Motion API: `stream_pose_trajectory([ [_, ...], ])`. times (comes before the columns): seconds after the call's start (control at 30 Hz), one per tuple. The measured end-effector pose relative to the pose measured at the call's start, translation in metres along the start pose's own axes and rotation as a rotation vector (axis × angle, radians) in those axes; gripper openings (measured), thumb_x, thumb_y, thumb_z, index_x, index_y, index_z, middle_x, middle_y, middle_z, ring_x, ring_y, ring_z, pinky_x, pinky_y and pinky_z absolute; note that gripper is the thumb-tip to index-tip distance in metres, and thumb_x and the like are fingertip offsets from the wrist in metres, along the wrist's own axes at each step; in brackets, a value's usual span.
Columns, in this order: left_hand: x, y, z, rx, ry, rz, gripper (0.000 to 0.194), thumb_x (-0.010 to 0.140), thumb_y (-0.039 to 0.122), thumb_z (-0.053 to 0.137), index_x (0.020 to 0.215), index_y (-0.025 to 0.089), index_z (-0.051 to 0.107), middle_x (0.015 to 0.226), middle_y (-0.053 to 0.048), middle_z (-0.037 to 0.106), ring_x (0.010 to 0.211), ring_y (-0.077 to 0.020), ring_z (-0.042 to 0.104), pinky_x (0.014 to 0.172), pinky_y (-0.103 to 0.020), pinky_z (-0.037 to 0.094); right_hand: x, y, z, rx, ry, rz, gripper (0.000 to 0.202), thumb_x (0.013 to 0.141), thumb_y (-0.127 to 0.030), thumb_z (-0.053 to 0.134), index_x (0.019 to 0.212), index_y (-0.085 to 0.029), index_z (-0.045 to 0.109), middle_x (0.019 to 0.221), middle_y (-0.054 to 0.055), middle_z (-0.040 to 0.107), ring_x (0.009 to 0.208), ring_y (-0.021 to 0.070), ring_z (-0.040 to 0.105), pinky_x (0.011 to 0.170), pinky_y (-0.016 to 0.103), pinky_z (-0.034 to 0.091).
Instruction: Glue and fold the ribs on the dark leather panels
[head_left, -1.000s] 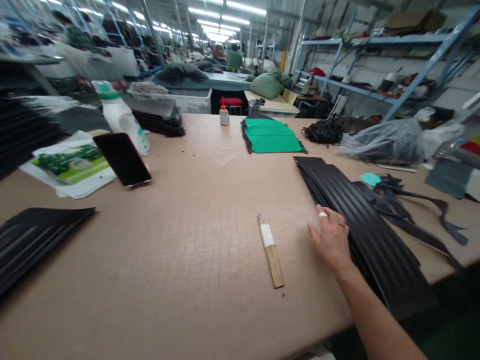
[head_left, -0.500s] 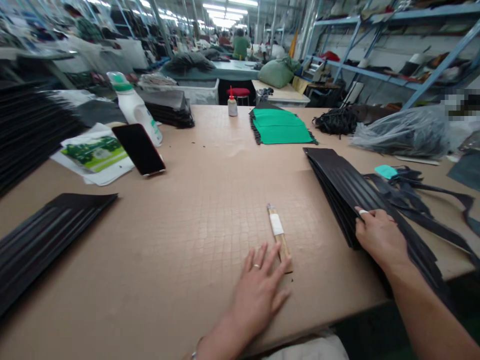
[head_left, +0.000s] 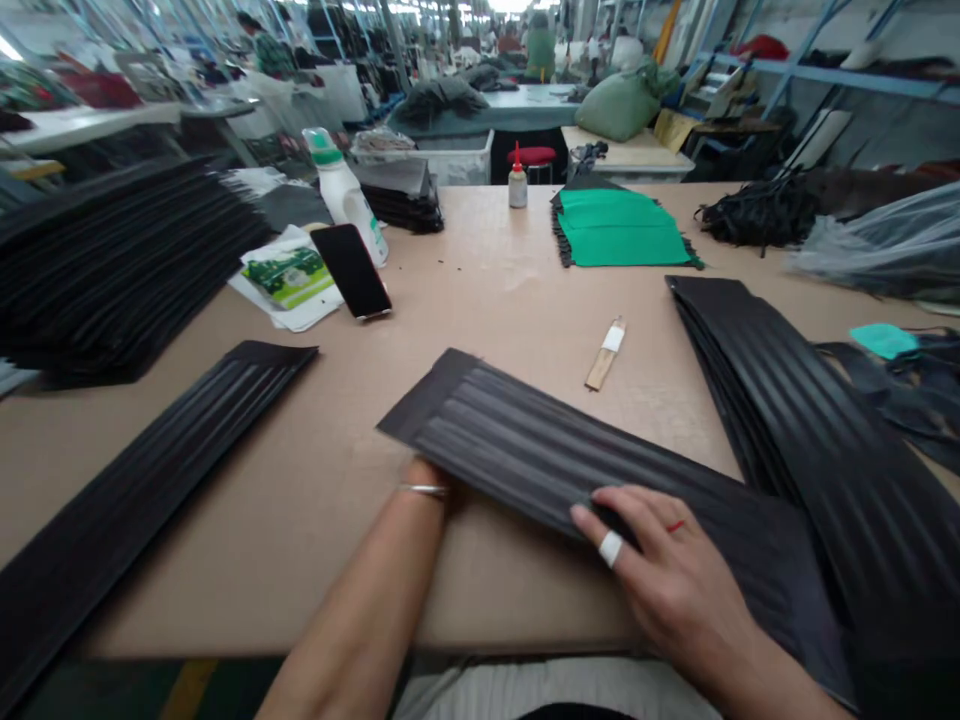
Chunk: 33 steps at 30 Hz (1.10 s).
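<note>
A long black ribbed panel [head_left: 517,430], resembling leather or padded fabric, lies slantwise before me, its left end raised off the table. My right hand [head_left: 675,565], with a white wrap on one finger, grips its near edge. Under the panel's left part goes my left hand [head_left: 431,475]; its fingers are hidden and only the wrist side with a bangle shows. Beyond the panel rests a flat wooden tool [head_left: 602,362] with a white wrapped band. To the right is a stack of similar black panels [head_left: 810,400]. Another such panel [head_left: 172,450] lies at the left.
A tall stack of black pieces [head_left: 112,270] stands at the back left. Near it are a white bottle [head_left: 346,195], a phone [head_left: 352,272] and papers [head_left: 300,315]. Farther back are a red-tipped glue bottle [head_left: 517,185] and green fabric [head_left: 622,230]. Dark straps [head_left: 930,375] lie far right.
My right hand has brought one panel leftward from the right stack. My left hand has gone from beside the wooden tool to beneath the panel. The tool now lies farther away, turned.
</note>
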<state>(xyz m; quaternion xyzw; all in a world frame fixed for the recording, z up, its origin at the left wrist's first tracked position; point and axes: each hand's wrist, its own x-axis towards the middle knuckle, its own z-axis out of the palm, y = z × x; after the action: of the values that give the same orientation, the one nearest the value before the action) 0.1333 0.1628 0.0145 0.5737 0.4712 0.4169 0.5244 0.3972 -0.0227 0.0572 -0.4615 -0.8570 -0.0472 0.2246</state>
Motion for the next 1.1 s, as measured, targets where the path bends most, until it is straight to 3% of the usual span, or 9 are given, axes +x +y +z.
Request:
stream_pose_trajectory([
  [0.1,-0.055,-0.016,-0.101,-0.093,0.262,-0.062,0.042,0.106,0.045,0.043,0.14,0.024,0.055,0.149,-0.01,0.058,0.135,-0.0239,0.057,0.112,-0.046,0.05,-0.031,-0.025,0.038,0.171,-0.145,-0.093,0.058,0.092,-0.001,0.044,0.14,-0.026,0.063,0.142,0.009,0.062,0.13,0.0267,0.054,0.102,0.046,0.048],
  [0.17,-0.095,-0.021,-0.159,-0.268,0.397,-0.221,0.041,0.1,0.046,0.054,0.132,0.021,0.062,0.142,-0.012,0.064,0.127,-0.0254,0.065,0.107,-0.042,0.053,-0.047,-0.027,0.049,0.269,-0.212,-0.1,0.058,0.092,-0.002,0.046,0.143,-0.026,0.061,0.148,0.009,0.058,0.135,0.0273,0.05,0.105,0.048,0.047],
  [0.27,-0.145,-0.018,-0.199,-0.082,0.519,-0.34,0.045,0.094,0.05,0.063,0.123,0.016,0.067,0.123,-0.015,0.073,0.111,-0.03,0.072,0.103,-0.048,0.055,-0.049,-0.017,0.051,0.443,-0.226,-0.052,0.051,0.096,-0.004,0.047,0.142,-0.023,0.059,0.146,0.01,0.059,0.134,0.0255,0.051,0.108,0.046,0.046],
  [0.33,-0.162,-0.012,-0.186,0.313,0.581,-0.229,0.038,0.095,0.047,0.063,0.118,0.017,0.071,0.118,-0.013,0.074,0.112,-0.0295,0.07,0.11,-0.05,0.05,-0.037,-0.01,0.052,0.51,-0.171,0.008,0.045,0.098,-0.006,0.048,0.14,-0.02,0.058,0.139,0.011,0.061,0.128,0.0238,0.054,0.103,0.043,0.048],
  [0.4,-0.167,-0.006,-0.145,0.7,0.509,-0.033,0.029,0.098,0.039,0.059,0.115,0.021,0.074,0.122,-0.009,0.072,0.12,-0.028,0.065,0.117,-0.048,0.045,-0.019,-0.01,0.058,0.472,-0.091,0.084,0.041,0.101,-0.009,0.05,0.139,-0.018,0.058,0.133,0.012,0.063,0.122,0.0239,0.056,0.097,0.041,0.049],
  [0.53,-0.152,-0.004,-0.032,0.948,0.182,0.298,0.031,0.102,0.018,0.05,0.126,0.018,0.068,0.126,-0.011,0.067,0.122,-0.0253,0.06,0.111,-0.045,0.051,0.021,-0.023,0.083,0.283,-0.052,0.181,0.036,0.102,-0.012,0.052,0.137,-0.01,0.06,0.132,0.017,0.062,0.12,0.029,0.055,0.097,0.046,0.049],
  [0.63,-0.14,-0.01,0.019,1.056,0.109,0.329,0.034,0.099,0.012,0.051,0.13,0.014,0.066,0.127,-0.014,0.065,0.122,-0.0266,0.059,0.107,-0.044,0.054,0.042,-0.034,0.102,0.196,-0.07,0.195,0.036,0.101,-0.012,0.053,0.136,-0.008,0.061,0.132,0.017,0.062,0.12,0.0324,0.053,0.098,0.05,0.049],
  [0.9,-0.131,-0.017,0.025,1.198,0.06,0.474,0.032,0.099,0.009,0.05,0.127,0.005,0.065,0.123,-0.017,0.069,0.116,-0.0281,0.063,0.105,-0.043,0.055,0.069,-0.051,0.115,0.131,-0.077,0.173,0.02,0.1,-0.009,0.052,0.109,-0.011,0.07,0.124,0.015,0.066,0.112,0.03,0.053,0.094,0.045,0.048],
  [1.1,-0.13,-0.019,0.011,1.248,0.071,0.499,0.03,0.096,0.009,0.057,0.125,0.007,0.067,0.122,-0.016,0.07,0.113,-0.0294,0.065,0.103,-0.044,0.056,0.068,-0.026,0.109,0.073,-0.108,0.231,0.014,0.101,-0.013,0.055,0.103,-0.015,0.068,0.112,0.011,0.068,0.101,0.0275,0.055,0.088,0.043,0.049],
])
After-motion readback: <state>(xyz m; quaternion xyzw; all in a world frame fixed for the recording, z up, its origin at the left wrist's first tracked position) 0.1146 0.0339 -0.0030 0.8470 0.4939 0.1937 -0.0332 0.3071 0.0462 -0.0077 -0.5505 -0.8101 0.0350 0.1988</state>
